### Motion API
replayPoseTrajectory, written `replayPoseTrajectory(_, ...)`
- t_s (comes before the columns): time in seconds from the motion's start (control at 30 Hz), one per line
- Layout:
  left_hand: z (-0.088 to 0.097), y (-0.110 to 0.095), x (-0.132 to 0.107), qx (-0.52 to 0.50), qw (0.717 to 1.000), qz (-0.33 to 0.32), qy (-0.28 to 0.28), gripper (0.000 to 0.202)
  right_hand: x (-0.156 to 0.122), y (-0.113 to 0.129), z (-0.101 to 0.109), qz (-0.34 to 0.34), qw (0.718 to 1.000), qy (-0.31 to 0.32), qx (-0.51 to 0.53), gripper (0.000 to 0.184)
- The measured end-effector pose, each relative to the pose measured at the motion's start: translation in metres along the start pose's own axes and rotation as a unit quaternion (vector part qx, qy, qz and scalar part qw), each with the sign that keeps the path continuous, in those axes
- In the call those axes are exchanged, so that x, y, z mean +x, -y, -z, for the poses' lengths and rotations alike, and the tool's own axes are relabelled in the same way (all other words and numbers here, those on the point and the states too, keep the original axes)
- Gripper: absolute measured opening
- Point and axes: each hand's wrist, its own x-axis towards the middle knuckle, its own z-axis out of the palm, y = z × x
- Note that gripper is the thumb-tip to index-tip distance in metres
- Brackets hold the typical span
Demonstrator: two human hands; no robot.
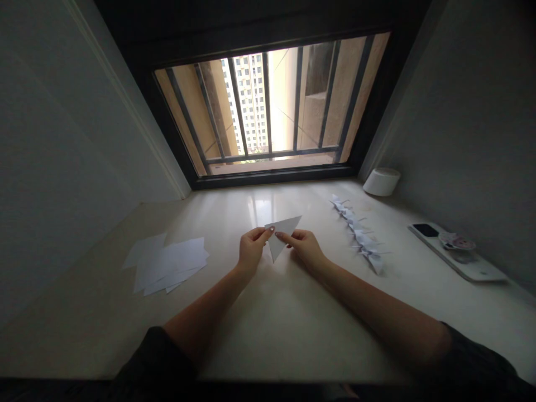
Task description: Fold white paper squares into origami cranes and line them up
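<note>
A white sheet folded into a triangle (283, 231) is held just above the pale windowsill counter (268, 318), in the middle of the view. My left hand (251, 250) pinches its left corner between thumb and fingers. My right hand (305, 247) pinches the paper from the right, index finger pointing along the fold. Both hands are closed on the paper. The triangle's lower tip points down between the two hands.
A loose pile of white paper sheets (167, 263) lies to the left. A row of several folded paper cranes (360, 237) runs back on the right. Farther right sit a white roll (381, 181) and a phone (456, 254) with small items on it. The barred window (272, 106) is behind.
</note>
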Motion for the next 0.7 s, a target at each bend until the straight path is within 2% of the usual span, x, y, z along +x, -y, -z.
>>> replayPoseTrajectory(0.13, -0.001, 0.002, -0.001, -0.004, 0.999, -0.017, -0.040, 0.031, 0.002, -0.001, 0.001, -0.021, 1.000, -0.003, -0.020, 0.037)
replayPoseTrajectory(0.4, 0.001, 0.003, 0.001, 0.003, 0.998, -0.031, -0.055, 0.032, 0.002, 0.000, 0.001, -0.030, 0.999, -0.029, -0.020, 0.041)
replayPoseTrajectory(0.53, 0.002, 0.003, 0.003, 0.004, 0.997, -0.032, -0.069, 0.030, 0.004, 0.001, 0.006, -0.005, 1.000, 0.009, -0.025, 0.036)
replayPoseTrajectory(0.7, 0.004, 0.005, 0.005, 0.009, 0.997, -0.048, -0.064, 0.032, 0.010, -0.003, 0.014, 0.056, 0.993, 0.040, -0.097, 0.037)
